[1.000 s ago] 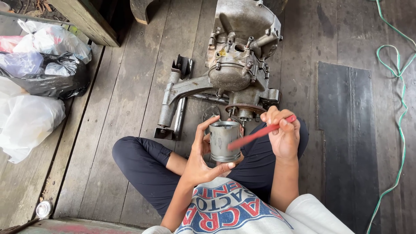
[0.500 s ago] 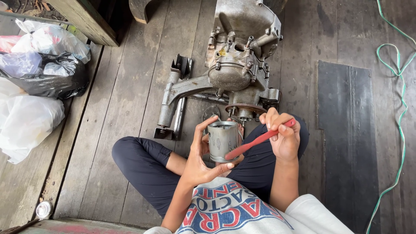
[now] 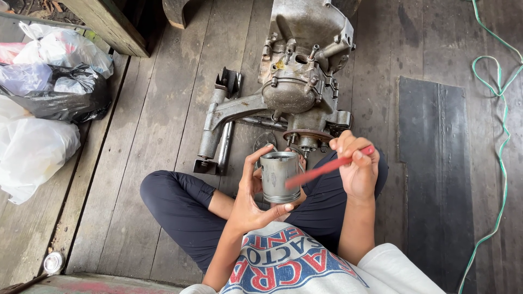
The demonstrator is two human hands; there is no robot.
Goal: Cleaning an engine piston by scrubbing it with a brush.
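Weathered wooden floorboards (image 3: 163,109) carry the work area; the person sits cross-legged on them, with a grimy engine casing (image 3: 302,71) lying just beyond the knees. Plastic bags (image 3: 43,109), white and black, are heaped well apart at the left edge, a dark mat (image 3: 430,163) lies to the right, and a green cord (image 3: 498,136) trails along the far right.

The metal piston (image 3: 280,176) is held off the floor, above the lap and just in front of the casing. Judged from its look, it is a rigid, hollow metal cylinder, moderately heavy for its size, with a smooth skirt that may be oily and slippery. The ring grooves near the crown look the most vulnerable to knocks. The skirt walls are the sound place to grip.

The left hand (image 3: 251,204) comes up from below, wrist bent back. Its fingers are spread around the skirt, thumb on the far side, one fingertip curled under the lower rim, cradling rather than clamping.

The right hand (image 3: 355,169) is raised beside the piston, forearm near upright. Its fingers are pressed together, pinching the end of a red brush handle (image 3: 327,167) whose other end lies against the piston's side. The bristles cannot be made out.
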